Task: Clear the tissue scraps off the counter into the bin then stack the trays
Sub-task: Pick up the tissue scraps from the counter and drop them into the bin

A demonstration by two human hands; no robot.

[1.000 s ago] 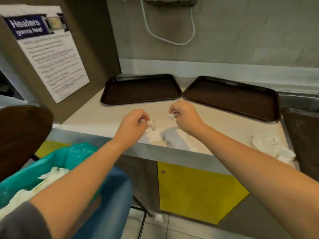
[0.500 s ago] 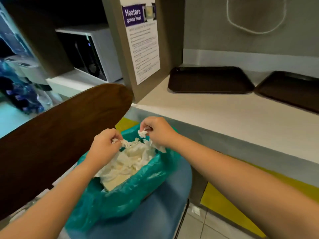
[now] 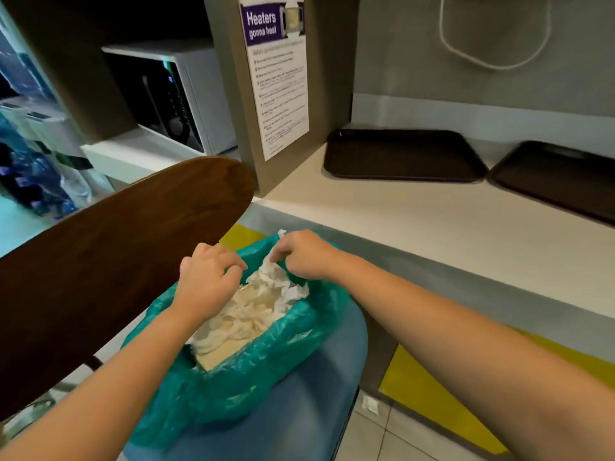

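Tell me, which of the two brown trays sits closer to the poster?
The left tray: it lies right beside the partition carrying the poster, fully in view. The other tray sits farther right, cut off by the frame edge.

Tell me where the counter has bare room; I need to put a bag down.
Bare pale counter runs between its front edge and the two dark brown plastic trays at the back. The green-lined bin, full of tissue, is crowded.
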